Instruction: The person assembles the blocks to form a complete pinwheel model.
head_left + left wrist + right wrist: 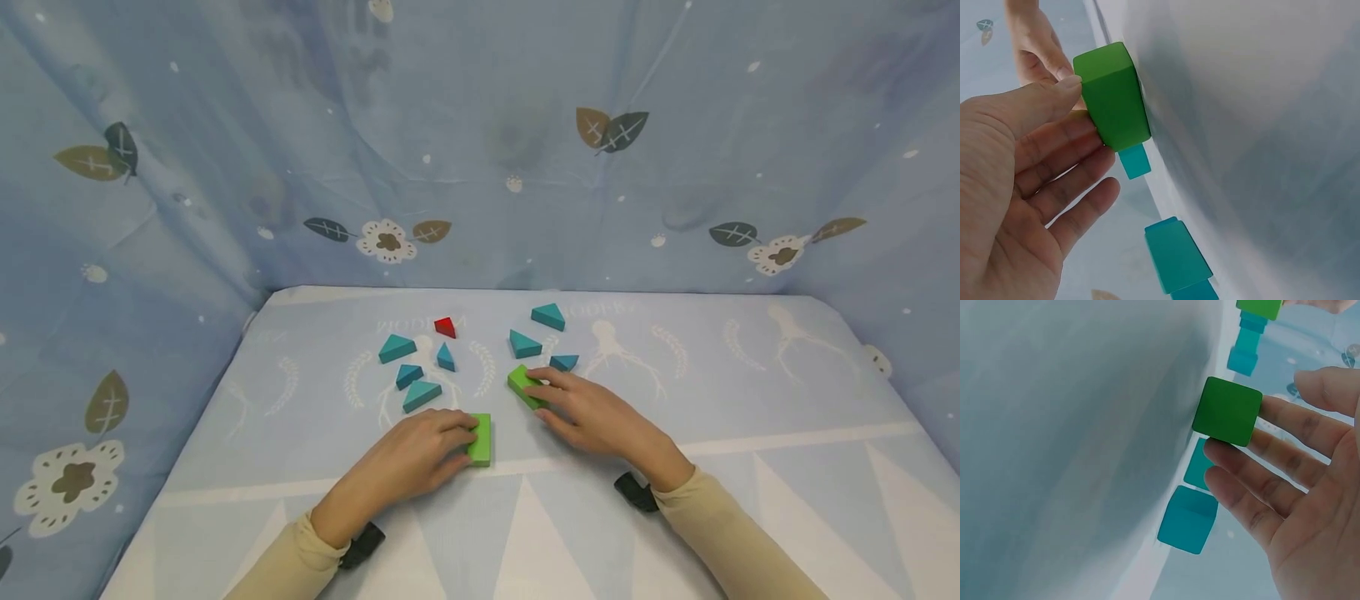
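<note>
My left hand [420, 450] pinches a green rectangular block [481, 442] near the table's middle. In the left wrist view, its thumb presses the near end of that block [1116, 100], with fingertips at the other end. To the right and farther back, my right hand [600, 412] rests its fingers on a second green block [520, 382], which lies at a slant. Seen from the right wrist, the fingers are fairly straight against this block [1227, 412] and the thumb stands apart from it. A blue triangular block [564, 362] lies just beyond the right hand.
Several teal and blue triangular blocks, among them a teal one [422, 396], lie beyond the left hand. A small red block [446, 327] sits farther back. Two teal blocks [526, 344] [549, 316] lie behind the right green block. A patterned curtain [480, 150] encloses the table [750, 375].
</note>
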Demonstrator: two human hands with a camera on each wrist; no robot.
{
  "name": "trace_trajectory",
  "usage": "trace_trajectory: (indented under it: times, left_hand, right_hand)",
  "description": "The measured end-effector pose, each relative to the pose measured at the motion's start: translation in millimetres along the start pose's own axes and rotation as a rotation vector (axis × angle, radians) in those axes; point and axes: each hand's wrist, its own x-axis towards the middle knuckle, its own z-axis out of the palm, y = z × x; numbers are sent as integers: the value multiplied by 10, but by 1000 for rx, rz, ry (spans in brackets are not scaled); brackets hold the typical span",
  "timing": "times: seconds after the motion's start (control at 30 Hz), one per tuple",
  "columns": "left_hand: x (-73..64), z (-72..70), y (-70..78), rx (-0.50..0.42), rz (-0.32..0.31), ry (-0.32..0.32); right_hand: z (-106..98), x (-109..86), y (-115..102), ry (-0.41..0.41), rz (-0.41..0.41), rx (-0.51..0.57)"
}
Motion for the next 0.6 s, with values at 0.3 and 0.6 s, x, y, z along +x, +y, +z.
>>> trace_trajectory:
  times: [0.3,0.6]
  left_hand:
    - [37,21,-11,-10,9,18]
    - [4,36,-3,-30,-2,40]
  right_hand:
    - [0,109,-39,6,-12,2]
    - [3,254,-91,-22,-43,23]
